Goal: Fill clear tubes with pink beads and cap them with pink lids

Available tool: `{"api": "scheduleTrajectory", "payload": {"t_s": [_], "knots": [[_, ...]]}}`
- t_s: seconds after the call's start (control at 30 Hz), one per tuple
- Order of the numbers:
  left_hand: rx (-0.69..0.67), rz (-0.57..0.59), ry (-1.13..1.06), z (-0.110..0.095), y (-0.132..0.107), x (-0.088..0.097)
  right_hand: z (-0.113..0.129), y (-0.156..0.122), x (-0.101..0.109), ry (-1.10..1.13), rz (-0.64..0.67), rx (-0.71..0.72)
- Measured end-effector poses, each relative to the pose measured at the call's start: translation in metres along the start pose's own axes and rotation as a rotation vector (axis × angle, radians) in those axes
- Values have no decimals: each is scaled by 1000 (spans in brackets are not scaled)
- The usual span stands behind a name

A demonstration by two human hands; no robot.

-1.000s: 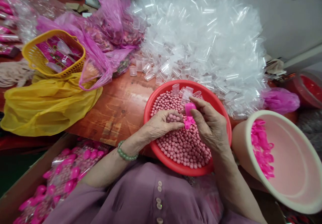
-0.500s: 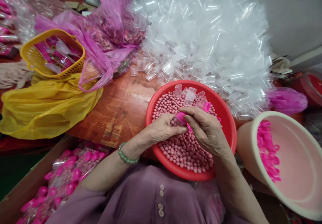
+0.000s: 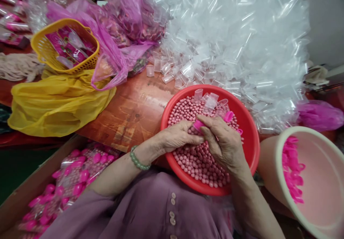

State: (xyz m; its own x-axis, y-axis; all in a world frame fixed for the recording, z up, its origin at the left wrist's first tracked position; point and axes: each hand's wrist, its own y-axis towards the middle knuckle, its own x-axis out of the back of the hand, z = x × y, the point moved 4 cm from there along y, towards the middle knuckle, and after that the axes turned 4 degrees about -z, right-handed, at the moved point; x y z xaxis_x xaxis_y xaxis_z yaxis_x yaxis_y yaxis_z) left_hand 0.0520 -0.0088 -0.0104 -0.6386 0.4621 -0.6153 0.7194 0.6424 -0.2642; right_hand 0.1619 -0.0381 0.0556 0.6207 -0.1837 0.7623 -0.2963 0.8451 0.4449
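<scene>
Over the red basin [image 3: 254, 142], my two hands meet. My left hand [image 3: 174, 137], with a green bead bracelet [image 3: 137, 159] at the wrist, is closed around a small clear tube with pink beads, mostly hidden by the fingers. My right hand [image 3: 224, 140] pinches the bright pink cap [image 3: 198, 125] at the tube's end. Below them the basin holds many loose pink beads [image 3: 200, 167]. Several clear empty tubes [image 3: 211, 101] stand in the beads at the far side, with a pink cap [image 3: 228, 116] near them.
A large heap of clear tubes [image 3: 236, 34] lies behind the basin. A pale tub [image 3: 322, 181] with pink caps [image 3: 292, 167] stands at right. Capped bead-filled tubes [image 3: 77, 174] fill a box at lower left. A yellow basket [image 3: 61, 67] and yellow bag [image 3: 59, 103] lie at left.
My hands stay joined at the tube, the right fingers closing more over the pink cap. A pink part below it has gone from sight. The whole view has shifted slightly.
</scene>
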Motion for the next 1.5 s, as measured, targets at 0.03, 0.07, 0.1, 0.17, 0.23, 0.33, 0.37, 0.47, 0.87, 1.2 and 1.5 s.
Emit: {"api": "scheduleTrajectory", "payload": {"t_s": [0.03,0.07,0.1,0.17,0.23,0.33,0.37,0.47,0.87,1.2,1.5], "knots": [[16,10,-37,0,0,0,1,-1,-2,-17,28,25],[38,28,-73,1,1,0,2,-3,-4,-38,61,42],[65,45,-105,1,1,-1,3,-4,-6,-63,92,54],[113,38,-155,0,1,-1,3,-6,-10,-123,120,72],[148,31,-185,-1,2,-4,2,-7,-13,-179,99,87],[154,20,-208,-5,2,-9,3,-7,-13,-251,37,136],[152,29,-211,-6,2,-11,3,-7,-12,-275,26,155],[154,63,-204,-9,0,-17,7,-6,-7,-337,11,213],[118,20,-232,-2,0,-17,1,-11,-5,-230,32,162],[207,-84,-209,-5,-2,-16,2,-12,-9,-170,-115,187],[-1,-468,-80,6,1,-25,1,-15,-8,-199,-153,231]]}}
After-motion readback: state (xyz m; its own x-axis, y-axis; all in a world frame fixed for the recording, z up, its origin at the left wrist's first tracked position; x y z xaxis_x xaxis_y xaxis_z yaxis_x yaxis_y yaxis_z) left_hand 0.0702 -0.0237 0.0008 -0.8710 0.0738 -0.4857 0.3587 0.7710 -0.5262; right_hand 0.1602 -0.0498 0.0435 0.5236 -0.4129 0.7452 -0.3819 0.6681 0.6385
